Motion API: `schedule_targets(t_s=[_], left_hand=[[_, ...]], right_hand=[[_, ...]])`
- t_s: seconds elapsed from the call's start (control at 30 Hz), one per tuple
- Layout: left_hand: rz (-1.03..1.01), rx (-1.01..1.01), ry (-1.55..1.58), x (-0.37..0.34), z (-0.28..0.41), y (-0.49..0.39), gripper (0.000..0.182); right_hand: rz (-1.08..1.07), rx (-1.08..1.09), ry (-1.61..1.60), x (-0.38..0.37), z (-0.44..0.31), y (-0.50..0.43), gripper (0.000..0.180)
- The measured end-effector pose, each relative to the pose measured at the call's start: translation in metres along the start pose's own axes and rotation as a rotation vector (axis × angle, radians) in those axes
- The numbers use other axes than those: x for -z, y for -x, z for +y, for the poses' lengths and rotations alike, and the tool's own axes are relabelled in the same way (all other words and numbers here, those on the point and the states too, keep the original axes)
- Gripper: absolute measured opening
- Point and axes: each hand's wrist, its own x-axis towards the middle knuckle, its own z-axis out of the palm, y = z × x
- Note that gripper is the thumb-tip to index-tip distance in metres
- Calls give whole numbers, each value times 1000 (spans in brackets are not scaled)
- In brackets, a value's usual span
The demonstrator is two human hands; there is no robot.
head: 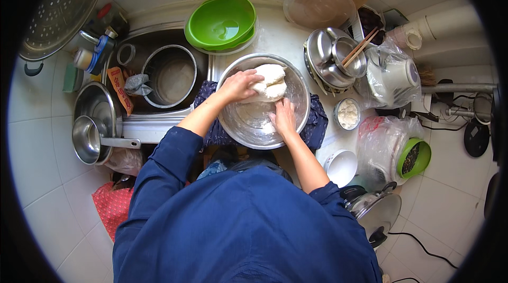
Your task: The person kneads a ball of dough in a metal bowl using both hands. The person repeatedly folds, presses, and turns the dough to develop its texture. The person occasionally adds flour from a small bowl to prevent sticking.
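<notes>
A wide steel bowl (262, 140) rests on a dark patterned cloth (315, 118) at the counter's front. Inside it, a lump of white dough (272, 78) lies against the far side, folded over with a crease. My left hand (241, 85) lies on the dough's left side, its fingers spread over it. Low in the bowl, my right hand (285, 115) has its fingertips at the dough's near edge, fingers curled; whether they grip any of it is unclear. Flour dusts the bowl's floor. A small bowl of flour (347, 114) stands to the right.
Left is a sink holding a round pot (170, 76); a steel saucepan (86, 140) sits nearer. Green plastic basins (222, 23) stand behind the bowl. To the right are steel dishes with chopsticks (359, 48), a white bowl (341, 168) near the counter edge and a glass-lidded pot (379, 209).
</notes>
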Motion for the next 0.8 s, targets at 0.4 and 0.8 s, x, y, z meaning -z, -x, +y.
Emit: schedule_targets(t_s=[0.4,0.8], left_hand=[[-41,133,348,2,-17,-9,44],[34,115,261,-3,-16,-6,42]], right_hand=[[121,-13,64,-51,-8,-20,10],[138,-174,-70,-47,2,-23,23]])
